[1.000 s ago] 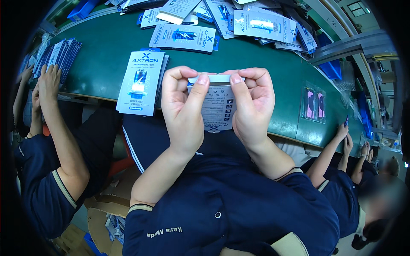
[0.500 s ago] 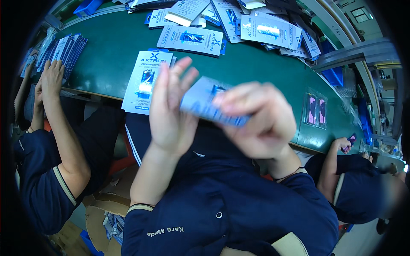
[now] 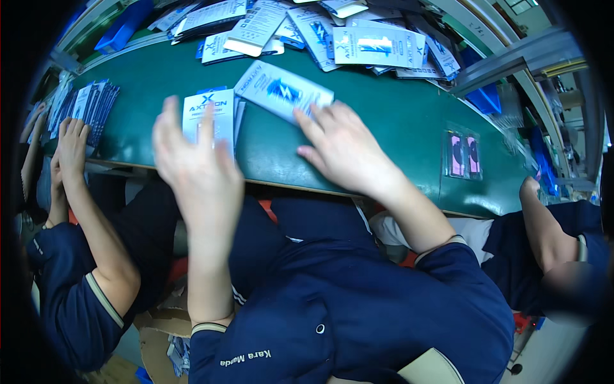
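Observation:
My left hand [image 3: 201, 169] is open, fingers spread, in front of an upright-printed white and blue battery box [image 3: 208, 105]. It hides the lower part of that box; a gap between hand and box cannot be judged. The fingers of my right hand [image 3: 345, 144] touch the near right end of a second battery box [image 3: 281, 91], which lies slanted on the green table. My right thumb stands apart from this box, below its edge. A battery picture shows on its upper face.
Many similar boxes [image 3: 377, 46] lie heaped at the far side. A co-worker's hands [image 3: 73, 141] are beside a row of boxes [image 3: 99, 112] at left. Two pink and black pieces in clear packaging [image 3: 464, 157] lie right. A blue bin [image 3: 126, 27] stands far left.
My right hand no longer holds up the blurred box; it has moved to a box on the table. My left hand has moved left and away from the right. The view has shifted slightly.

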Demonstrator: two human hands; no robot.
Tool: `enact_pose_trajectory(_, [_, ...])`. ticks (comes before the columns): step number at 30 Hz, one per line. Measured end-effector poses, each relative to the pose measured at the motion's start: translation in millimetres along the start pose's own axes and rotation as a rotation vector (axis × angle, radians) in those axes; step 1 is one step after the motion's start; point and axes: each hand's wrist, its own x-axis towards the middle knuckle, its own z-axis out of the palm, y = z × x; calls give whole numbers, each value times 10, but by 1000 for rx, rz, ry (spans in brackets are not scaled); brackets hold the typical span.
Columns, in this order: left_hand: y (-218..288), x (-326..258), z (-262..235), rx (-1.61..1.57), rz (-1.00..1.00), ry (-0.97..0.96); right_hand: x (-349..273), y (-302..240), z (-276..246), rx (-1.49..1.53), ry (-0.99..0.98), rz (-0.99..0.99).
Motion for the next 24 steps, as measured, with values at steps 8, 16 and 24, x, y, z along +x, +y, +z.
enact_pose_trajectory(8, [700, -395, 397, -560, 512, -546, -1243, 1064, -218, -396, 450, 718])
enact_pose_trajectory(16, [599, 171, 118, -591, 366, -696, -1412, 573, 49, -124, 419, 685])
enact_pose_trajectory(24, [471, -98, 748, -597, 381, -436, -1165, 729, -137, 583, 79, 387])
